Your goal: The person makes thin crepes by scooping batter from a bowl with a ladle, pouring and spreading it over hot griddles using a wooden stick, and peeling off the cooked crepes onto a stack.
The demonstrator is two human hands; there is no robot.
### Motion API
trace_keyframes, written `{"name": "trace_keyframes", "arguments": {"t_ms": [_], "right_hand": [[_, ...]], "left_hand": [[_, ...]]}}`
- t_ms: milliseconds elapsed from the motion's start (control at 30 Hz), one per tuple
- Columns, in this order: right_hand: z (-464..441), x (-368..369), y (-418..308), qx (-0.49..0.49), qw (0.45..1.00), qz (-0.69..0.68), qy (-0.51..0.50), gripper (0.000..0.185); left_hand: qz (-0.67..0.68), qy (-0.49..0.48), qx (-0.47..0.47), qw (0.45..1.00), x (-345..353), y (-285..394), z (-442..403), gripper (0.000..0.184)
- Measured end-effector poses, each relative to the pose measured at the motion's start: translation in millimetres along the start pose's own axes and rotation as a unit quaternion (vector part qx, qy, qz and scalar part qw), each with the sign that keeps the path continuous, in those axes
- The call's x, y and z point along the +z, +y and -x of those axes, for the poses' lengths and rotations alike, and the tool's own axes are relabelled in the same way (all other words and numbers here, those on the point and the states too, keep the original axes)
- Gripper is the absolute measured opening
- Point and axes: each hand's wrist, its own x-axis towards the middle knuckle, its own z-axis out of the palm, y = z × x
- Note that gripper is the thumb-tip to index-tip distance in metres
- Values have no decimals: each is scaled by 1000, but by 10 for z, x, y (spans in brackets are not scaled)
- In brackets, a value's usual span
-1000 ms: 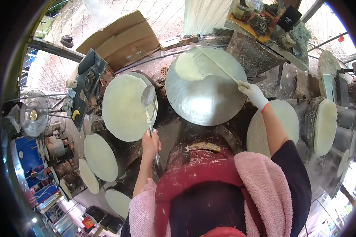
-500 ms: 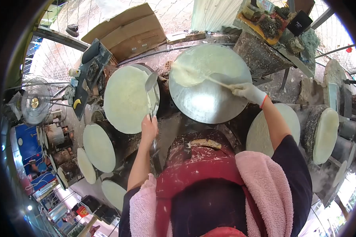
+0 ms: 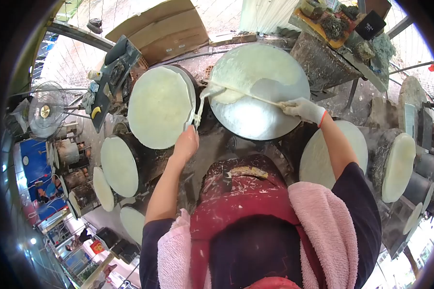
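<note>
In front of me is a round metal griddle [image 3: 248, 120] with pale green batter [image 3: 255, 60] over its far part; the near part shows bare shiny metal. My right hand [image 3: 304, 111], in a white glove, is closed on the thin handle of a long spreader [image 3: 255, 98]. The spreader reaches left across the griddle to its left rim. My left hand [image 3: 186, 143], bare, is wrapped round the batter-coated handle of a ladle [image 3: 208, 90]. The ladle's head is by the spreader's far end, and I cannot tell whether they touch. A second griddle [image 3: 192, 91], left, bears a pale round sheet [image 3: 159, 108].
More round griddles with pale sheets stand left [image 3: 119, 167] and right [image 3: 399, 167]. A fan [image 3: 45, 111] is at far left. A cardboard sheet [image 3: 164, 33] leans at the back. A cluttered stand [image 3: 323, 60] is at back right.
My left hand and the ladle have moved right, from over the left griddle to the gap between the two. The spreader's far end has shifted slightly left. Batter covers more of the griddle's right side.
</note>
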Motion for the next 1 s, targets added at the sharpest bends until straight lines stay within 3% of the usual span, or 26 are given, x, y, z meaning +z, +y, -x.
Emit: {"name": "trace_keyframes", "arguments": {"t_ms": [67, 167, 267, 367, 433, 567, 633, 700, 767, 833, 900, 967, 1000], "right_hand": [[233, 137, 70, 62, 996, -53, -33, 45], [777, 390, 55, 43, 999, 10, 22, 42], [1344, 912, -155, 98, 985, -97, 105, 45], [1315, 1732, -18, 101, 863, -487, 91, 46], [910, 2181, -57, 63, 874, -471, 99, 33], [-40, 3043, -905, 29, 883, -407, 232, 24], [-620, 3344, -782, 2, 884, -407, 229, 31], [-1074, 3565, -279, 47, 897, -206, 387, 36], [-883, 3616, -335, 96, 861, -27, 498, 41], [-498, 3570, -342, 122, 823, 29, 554, 40], [-236, 3408, -220, 143, 811, -128, 552, 38], [-67, 3301, -309, 100, 776, -317, 536, 34], [-21, 3326, -355, 85, 796, -323, 505, 35]], "left_hand": [[-1, -14, 19, 1000, 72, -53, 285, 19], [12, -73, 16, 997, 119, 45, 705, 17], [57, -122, 39, 990, 275, 155, 902, 18], [147, -138, 120, 972, 160, -45, 805, 19], [217, -95, 141, 961, -104, -119, 702, 19], [306, 83, 138, 938, -461, -518, 712, 17], [347, 72, 95, 930, -471, -865, 668, 14], [466, -19, 1, 885, -671, -956, 727, 13], [484, -32, -11, 874, -653, -1129, 814, 13], [498, -46, -22, 865, -609, -1262, 928, 13], [506, -63, -29, 860, -555, -1335, 1032, 13], [500, -63, -37, 863, -491, -1314, 1121, 13], [495, -64, -43, 866, -471, -1293, 1172, 13]]}}
